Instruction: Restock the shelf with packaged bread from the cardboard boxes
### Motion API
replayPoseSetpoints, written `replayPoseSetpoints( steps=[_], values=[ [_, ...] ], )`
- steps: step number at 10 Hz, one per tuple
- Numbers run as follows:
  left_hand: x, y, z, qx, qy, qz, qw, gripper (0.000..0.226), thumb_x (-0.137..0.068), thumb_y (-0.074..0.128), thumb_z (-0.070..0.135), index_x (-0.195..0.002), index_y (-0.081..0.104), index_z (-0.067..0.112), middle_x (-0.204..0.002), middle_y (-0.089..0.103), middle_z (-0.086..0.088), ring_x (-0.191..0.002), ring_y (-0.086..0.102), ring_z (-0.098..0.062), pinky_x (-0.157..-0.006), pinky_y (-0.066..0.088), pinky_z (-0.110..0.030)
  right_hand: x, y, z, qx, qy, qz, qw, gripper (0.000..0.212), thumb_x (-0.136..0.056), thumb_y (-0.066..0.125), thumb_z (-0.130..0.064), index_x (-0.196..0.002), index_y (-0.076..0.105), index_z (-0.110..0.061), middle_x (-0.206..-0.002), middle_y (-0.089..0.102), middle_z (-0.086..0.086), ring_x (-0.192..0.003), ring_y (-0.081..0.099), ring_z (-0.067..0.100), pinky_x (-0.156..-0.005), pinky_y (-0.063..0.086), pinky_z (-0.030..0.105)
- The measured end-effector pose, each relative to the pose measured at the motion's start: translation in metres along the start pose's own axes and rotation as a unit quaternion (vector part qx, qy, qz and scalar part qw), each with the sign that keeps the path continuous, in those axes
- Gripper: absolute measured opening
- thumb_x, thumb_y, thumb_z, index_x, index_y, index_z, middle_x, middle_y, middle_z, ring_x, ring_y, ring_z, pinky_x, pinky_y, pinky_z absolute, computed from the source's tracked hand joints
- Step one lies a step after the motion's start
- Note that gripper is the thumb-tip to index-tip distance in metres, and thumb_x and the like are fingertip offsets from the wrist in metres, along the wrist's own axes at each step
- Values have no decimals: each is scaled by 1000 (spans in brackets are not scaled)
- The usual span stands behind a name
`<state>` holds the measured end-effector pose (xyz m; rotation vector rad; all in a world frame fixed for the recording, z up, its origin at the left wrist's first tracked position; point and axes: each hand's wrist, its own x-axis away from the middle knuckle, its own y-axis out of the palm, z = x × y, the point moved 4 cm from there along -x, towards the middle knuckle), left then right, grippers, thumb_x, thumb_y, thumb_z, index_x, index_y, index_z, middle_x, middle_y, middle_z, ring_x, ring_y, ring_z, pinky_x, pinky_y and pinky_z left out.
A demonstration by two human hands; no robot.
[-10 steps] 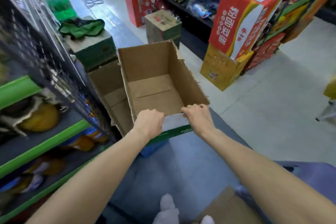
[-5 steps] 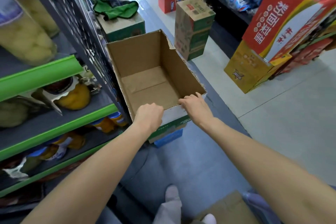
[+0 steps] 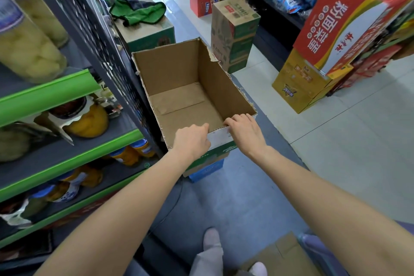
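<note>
In the head view, both hands held the near wall of the open cardboard box [image 3: 195, 87]. The left hand [image 3: 191, 141] had its fingers curled over the rim, and the right hand [image 3: 245, 131] gripped the same rim near the right corner. Compared with a second before, the box stood higher in the picture and closer against the shelf [image 3: 74, 157] on the left, so it seemed to be lifted or carried along the aisle. The inside of the box was bare cardboard, and no packaged bread was visible in it or anywhere else in the frame. My judgement is that this box was finished and was being moved away.

On the shelf there were jars [image 3: 29, 51] of yellow fruit. Beyond the held box stood a closed carton with a green cloth [image 3: 139, 11] on top, and another brown and green carton [image 3: 233, 33] to the right of it. Red and yellow cartons [image 3: 331, 29] were stacked at the far right. These narrowed the aisle ahead.
</note>
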<state>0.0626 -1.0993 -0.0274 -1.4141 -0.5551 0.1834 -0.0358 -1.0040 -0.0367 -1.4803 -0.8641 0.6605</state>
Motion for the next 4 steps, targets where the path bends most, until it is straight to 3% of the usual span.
replayPoseSetpoints(
  steps=[1, 3, 4],
  values=[
    [-1, -2, 5, 0, 6, 14, 1000, 24, -91, 46, 25, -112, 50, 13, -105, 65, -10, -96, 61, -33, -67, 37, -33, 2, -4, -2, -9, -2, 10, 1000, 34, -92, 53, -6, -124, 53, -18, -118, 58, 2, -114, 49, 22, -109, 28, 32],
    [0, -10, 14, 15, -6, 65, 998, 30, -89, 49, 23, -118, 49, 15, -115, 57, -5, -107, 53, -26, -86, 40, -35, 10, -22, -3, -48, -9, 12, 999, 39, -94, 52, -8, -132, 49, -15, -133, 52, 4, -122, 46, 22, -105, 33, 29],
    [2, -21, 27, 40, 6, 136, 990, 36, -88, 51, 22, -123, 48, 14, -121, 51, -6, -111, 48, -25, -89, 38, -34, 22, -34, 5, -97, 24, 30, 995, 43, -94, 54, -10, -136, 47, -16, -141, 46, 2, -129, 42, 21, -106, 35, 29]
  ],
)
